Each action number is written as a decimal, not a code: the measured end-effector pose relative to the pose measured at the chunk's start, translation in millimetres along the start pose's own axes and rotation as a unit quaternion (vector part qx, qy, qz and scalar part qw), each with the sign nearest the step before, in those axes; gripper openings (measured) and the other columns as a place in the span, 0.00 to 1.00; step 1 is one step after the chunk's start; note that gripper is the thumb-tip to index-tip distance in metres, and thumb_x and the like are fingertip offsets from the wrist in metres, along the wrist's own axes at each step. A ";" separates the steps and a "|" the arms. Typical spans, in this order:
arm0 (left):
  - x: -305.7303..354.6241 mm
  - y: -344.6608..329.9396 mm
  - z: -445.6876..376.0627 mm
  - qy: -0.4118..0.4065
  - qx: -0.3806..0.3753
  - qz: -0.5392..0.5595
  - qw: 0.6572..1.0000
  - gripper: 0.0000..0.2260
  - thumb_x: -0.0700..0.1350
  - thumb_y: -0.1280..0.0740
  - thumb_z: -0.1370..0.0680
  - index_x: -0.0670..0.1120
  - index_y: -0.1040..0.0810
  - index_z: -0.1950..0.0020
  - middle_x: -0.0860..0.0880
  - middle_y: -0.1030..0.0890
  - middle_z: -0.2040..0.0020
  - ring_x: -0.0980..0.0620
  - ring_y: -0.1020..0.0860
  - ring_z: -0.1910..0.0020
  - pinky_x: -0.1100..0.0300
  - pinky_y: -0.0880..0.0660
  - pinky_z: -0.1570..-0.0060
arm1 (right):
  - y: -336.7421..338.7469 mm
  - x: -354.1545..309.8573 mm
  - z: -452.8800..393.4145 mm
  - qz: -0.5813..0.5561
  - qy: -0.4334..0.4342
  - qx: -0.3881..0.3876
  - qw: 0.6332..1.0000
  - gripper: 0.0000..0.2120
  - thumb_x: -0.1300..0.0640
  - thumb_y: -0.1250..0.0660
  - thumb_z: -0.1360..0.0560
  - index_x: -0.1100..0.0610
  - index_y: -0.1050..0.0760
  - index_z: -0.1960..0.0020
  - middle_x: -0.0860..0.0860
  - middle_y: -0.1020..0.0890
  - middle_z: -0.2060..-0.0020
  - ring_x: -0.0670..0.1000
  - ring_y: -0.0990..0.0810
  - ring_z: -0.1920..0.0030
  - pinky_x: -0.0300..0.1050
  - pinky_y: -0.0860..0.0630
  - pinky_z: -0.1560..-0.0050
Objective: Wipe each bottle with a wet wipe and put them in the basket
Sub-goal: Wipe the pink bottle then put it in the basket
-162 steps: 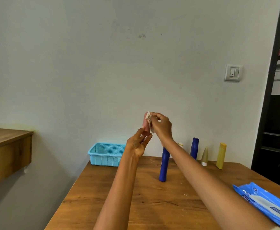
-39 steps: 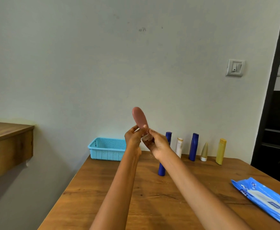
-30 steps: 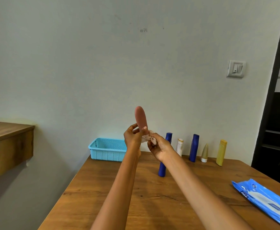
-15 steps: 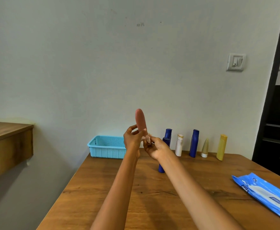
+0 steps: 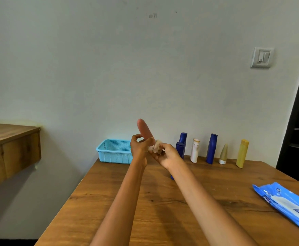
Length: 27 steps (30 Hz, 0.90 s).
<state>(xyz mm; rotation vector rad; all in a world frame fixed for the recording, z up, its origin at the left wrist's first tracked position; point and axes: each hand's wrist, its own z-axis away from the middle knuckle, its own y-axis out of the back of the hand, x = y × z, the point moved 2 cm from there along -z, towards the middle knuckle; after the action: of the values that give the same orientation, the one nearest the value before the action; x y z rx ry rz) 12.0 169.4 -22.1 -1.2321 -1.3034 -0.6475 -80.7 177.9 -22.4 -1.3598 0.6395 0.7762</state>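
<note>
Hands meet above the bench [image 5: 145,201]: your left hand [image 5: 139,146] grips the pink bottle [image 5: 144,129] upright, your right hand [image 5: 166,155] pinches a crumpled wet wipe [image 5: 155,147] against its base. Blue basket [image 5: 113,153] sits at 10 o'clock.

A plain pale wall [image 5: 109,68] filled most of the frame, marked by a small smudge [image 5: 152,15] near top centre. A light switch [image 5: 261,57] sat upper right beside a dark doorframe [image 5: 297,110]. A wooden table [image 5: 163,210] occupied the lower frame; a wooden ledge [image 5: 8,142] projected at left.
</note>
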 end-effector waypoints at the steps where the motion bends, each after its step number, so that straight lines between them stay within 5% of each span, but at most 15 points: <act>1: -1.2 1.1 -1.3 -0.002 0.001 -0.004 1.000 0.15 0.39 0.29 0.27 0.47 0.30 0.45 0.48 0.22 0.55 0.58 0.25 0.62 0.67 0.31 0.67 | -2.7 1.4 -0.4 -0.006 -0.004 -0.010 1.000 0.10 0.75 0.45 0.27 0.67 0.27 0.58 0.61 0.23 0.59 0.54 0.24 0.66 0.49 0.22 0.53; 6: -1.4 12.4 -9.9 -0.018 0.021 -0.031 0.999 0.16 0.37 0.29 0.29 0.45 0.29 0.45 0.47 0.21 0.51 0.51 0.22 0.55 0.65 0.29 0.63 | -6.1 9.2 -11.5 0.020 0.013 0.018 1.000 0.07 0.70 0.43 0.23 0.67 0.27 0.50 0.60 0.23 0.59 0.54 0.22 0.60 0.48 0.23 0.49; 12: -9.9 40.7 -26.9 -0.026 0.019 -0.140 0.990 0.17 0.38 0.29 0.30 0.43 0.27 0.43 0.47 0.21 0.50 0.53 0.24 0.55 0.63 0.30 0.61 | -12.2 15.4 -9.2 0.015 0.021 0.031 0.999 0.10 0.71 0.46 0.24 0.64 0.27 0.52 0.60 0.23 0.58 0.54 0.23 0.60 0.46 0.24 0.53; 15: -2.3 58.6 -39.9 -0.041 0.021 -0.174 0.984 0.18 0.38 0.29 0.29 0.44 0.29 0.41 0.47 0.22 0.50 0.51 0.24 0.54 0.60 0.28 0.56 | -20.8 21.3 -7.9 0.015 0.006 0.010 1.000 0.10 0.71 0.47 0.24 0.65 0.28 0.56 0.64 0.23 0.49 0.55 0.22 0.58 0.47 0.23 0.51; 19: 12.1 88.9 -73.8 -0.037 0.048 -0.213 0.975 0.19 0.35 0.29 0.31 0.44 0.31 0.45 0.44 0.23 0.50 0.46 0.24 0.51 0.54 0.26 0.55 | -36.2 24.6 -13.2 0.055 0.020 -0.009 0.998 0.17 0.73 0.51 0.27 0.79 0.32 0.43 0.68 0.26 0.41 0.58 0.20 0.58 0.41 0.22 0.70; 21: 13.9 101.6 -98.4 -0.027 0.050 -0.272 0.961 0.18 0.37 0.30 0.29 0.42 0.30 0.42 0.42 0.23 0.47 0.43 0.23 0.49 0.50 0.24 0.50 | -44.4 23.2 -22.6 0.066 0.024 -0.013 0.997 0.17 0.75 0.54 0.29 0.81 0.31 0.48 0.72 0.26 0.44 0.61 0.20 0.58 0.38 0.25 0.76; 24: 10.1 108.1 -130.4 -0.001 0.032 -0.335 0.942 0.16 0.37 0.33 0.27 0.39 0.29 0.41 0.41 0.23 0.47 0.41 0.23 0.47 0.48 0.24 0.46 | -58.1 16.8 -39.8 0.066 0.025 0.000 0.998 0.12 0.74 0.52 0.30 0.67 0.32 0.66 0.67 0.25 0.61 0.59 0.23 0.64 0.41 0.23 0.74; 27: 2.2 111.4 -154.1 -0.004 0.044 -0.381 0.924 0.16 0.39 0.32 0.27 0.39 0.28 0.41 0.41 0.22 0.46 0.42 0.23 0.47 0.48 0.25 0.45 | -70.4 11.4 -67.3 0.061 0.027 0.016 0.998 0.11 0.72 0.48 0.26 0.66 0.30 0.63 0.57 0.29 0.69 0.52 0.28 0.69 0.46 0.24 0.63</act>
<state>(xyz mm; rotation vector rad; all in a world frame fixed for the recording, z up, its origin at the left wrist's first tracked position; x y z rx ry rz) 168.2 60.9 -26.5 -0.6187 -1.8054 -1.1122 -15.1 109.6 3.3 -1.3247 0.7793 0.8248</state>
